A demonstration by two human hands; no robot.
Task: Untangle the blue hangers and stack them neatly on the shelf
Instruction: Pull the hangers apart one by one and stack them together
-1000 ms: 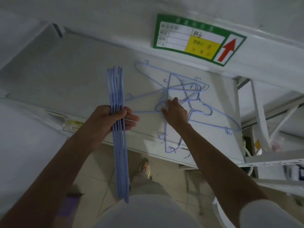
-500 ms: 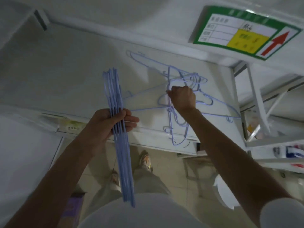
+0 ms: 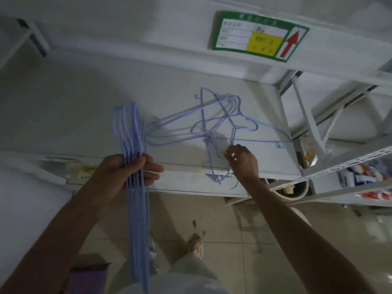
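Observation:
My left hand (image 3: 125,171) grips a bundle of several aligned blue hangers (image 3: 135,209), held upright at the shelf's front edge. A tangle of thin blue wire hangers (image 3: 212,124) lies on the white shelf (image 3: 84,102), partly hanging over its front edge. My right hand (image 3: 242,162) sits at the tangle's near side, fingers pinched on one wire of it. The exact strand it holds is hard to tell.
A green, white and yellow label with a red arrow (image 3: 259,36) is fixed on the shelf beam above. White racking (image 3: 339,166) stands at the right with packaged goods (image 3: 364,177) and a round tub (image 3: 290,189). Tiled floor (image 3: 244,240) and my shoes lie below.
My right hand has pulled back from the middle of the tangle toward the shelf's front edge, dragging the tangle nearer and to the left. The left hand still holds the bundle.

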